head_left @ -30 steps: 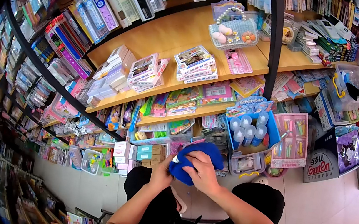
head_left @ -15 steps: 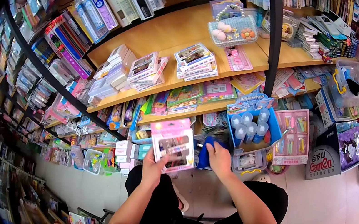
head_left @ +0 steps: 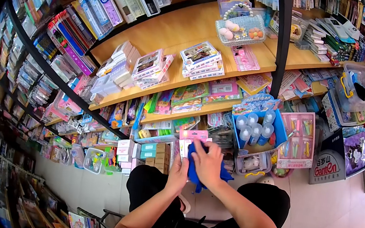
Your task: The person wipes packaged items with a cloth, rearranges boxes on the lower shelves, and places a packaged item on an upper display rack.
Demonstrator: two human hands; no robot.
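Observation:
In the head view, my left hand (head_left: pixel 178 173) grips a pink-and-white packaged box (head_left: pixel 192 135) by its left side, in front of my knees. A dark blue cloth (head_left: pixel 193 173) is bunched under my right hand (head_left: pixel 207 165), pressed against the front of that box. The cloth and fingers cover most of the box, and only its pink top and left edge show. Loose ends of the cloth hang below and to the right of my right hand.
Stacked boxes (head_left: pixel 202 61) stand on the wooden shelf (head_left: pixel 157 93) ahead. To the right are a blue carton of bottles (head_left: pixel 254 133), a pink display box (head_left: pixel 297 139) and a Ganten carton (head_left: pixel 329 165). A black post (head_left: pixel 282 44) rises beside the shelf. Small cartons (head_left: pixel 125 152) sit at left.
My right hand has brought the blue cloth left onto the front of the box. The box, in my left hand, has shifted right and now faces the cloth.

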